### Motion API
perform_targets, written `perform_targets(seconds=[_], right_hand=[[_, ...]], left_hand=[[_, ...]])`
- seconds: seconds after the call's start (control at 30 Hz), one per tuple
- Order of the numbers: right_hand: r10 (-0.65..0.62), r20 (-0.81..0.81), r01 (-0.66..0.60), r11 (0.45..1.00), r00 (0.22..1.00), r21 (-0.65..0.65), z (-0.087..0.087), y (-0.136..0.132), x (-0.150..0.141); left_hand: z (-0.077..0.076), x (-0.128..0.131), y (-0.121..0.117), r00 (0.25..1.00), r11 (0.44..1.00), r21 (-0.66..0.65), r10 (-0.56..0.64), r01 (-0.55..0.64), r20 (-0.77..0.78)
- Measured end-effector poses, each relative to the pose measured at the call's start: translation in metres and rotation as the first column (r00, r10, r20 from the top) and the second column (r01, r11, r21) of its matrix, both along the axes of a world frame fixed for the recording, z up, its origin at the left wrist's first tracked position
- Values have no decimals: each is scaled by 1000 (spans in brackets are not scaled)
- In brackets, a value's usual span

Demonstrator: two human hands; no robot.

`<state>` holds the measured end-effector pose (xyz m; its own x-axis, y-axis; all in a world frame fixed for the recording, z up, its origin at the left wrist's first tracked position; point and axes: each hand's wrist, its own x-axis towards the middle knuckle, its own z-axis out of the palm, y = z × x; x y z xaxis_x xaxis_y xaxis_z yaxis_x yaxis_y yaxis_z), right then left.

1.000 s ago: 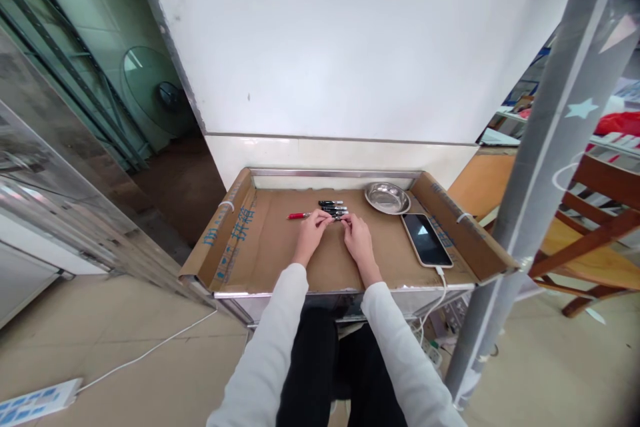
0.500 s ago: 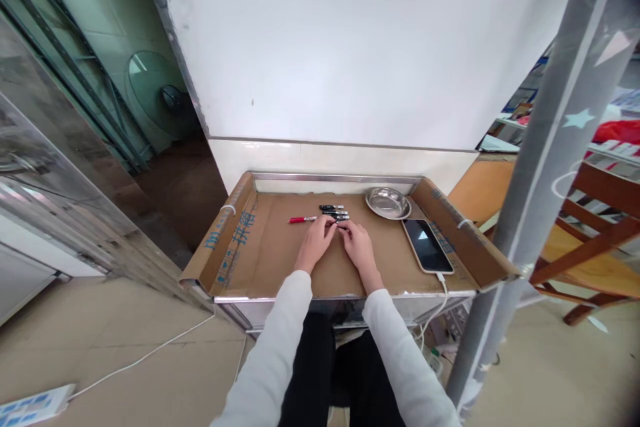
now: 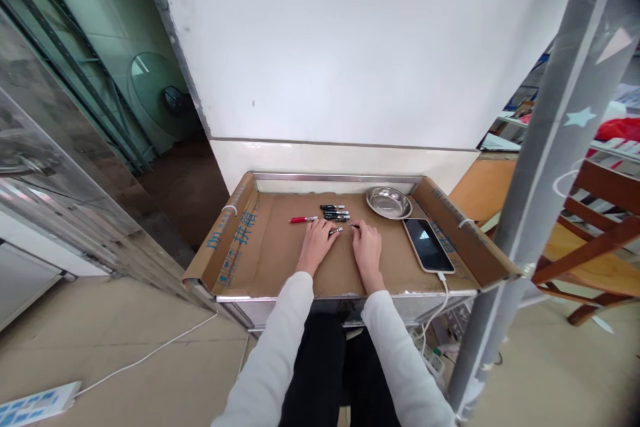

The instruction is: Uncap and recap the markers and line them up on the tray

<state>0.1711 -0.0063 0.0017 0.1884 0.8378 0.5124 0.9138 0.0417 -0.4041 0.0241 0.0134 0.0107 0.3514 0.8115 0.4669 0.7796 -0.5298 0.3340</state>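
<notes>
My left hand is closed around a pen whose silvery end sticks out to the right between thumb and fingers. Opposite it, a little to the right, my right hand pinches a small thin pen part; too little of it shows to tell which part. A gap separates the two pieces. Just beyond the hands, several black pens lie in a row on the cardboard. To their left rests a red pen with a clear or silvery end.
A round metal dish stands at the back right. Before it lies a phone with a white charging cable. Folded cardboard walls border the cardboard-lined table. A grey pole rises at the right.
My hands have moved apart, the right one to the right. The pen's silvery end in my left hand and the thin part in my right hand now show separately.
</notes>
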Motion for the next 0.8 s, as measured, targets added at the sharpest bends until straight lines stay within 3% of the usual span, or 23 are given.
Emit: perform_targets(seconds=[0.3, 0.4, 0.5, 0.57, 0.63, 0.7, 0.8], right_hand=[[207, 72, -206, 978, 976, -20, 1, 1, -6], [401, 22, -401, 916, 916, -5, 3, 0, -10], [531, 32, -531, 847, 847, 9, 3, 0, -13], [471, 43, -472, 882, 881, 15, 2, 2, -12], [326, 45, -328, 945, 944, 19, -1, 6, -10], [193, 54, -193, 981, 980, 5, -3, 8, -8], [113, 86, -111, 993, 990, -31, -3, 10, -7]], left_hand=[[3, -2, -4, 999, 999, 30, 24, -24, 24], [5, -4, -7, 997, 996, 41, 74, -75, 33], [5, -7, -10, 968, 968, 39, 246, -248, 55], [3, -9, -10, 913, 915, 8, 402, -403, 69], [0, -10, -8, 857, 859, -32, 512, -511, 60], [-3, -11, -3, 834, 835, -57, 550, -548, 39], [-5, -10, 4, 853, 855, -60, 518, -515, 59]])
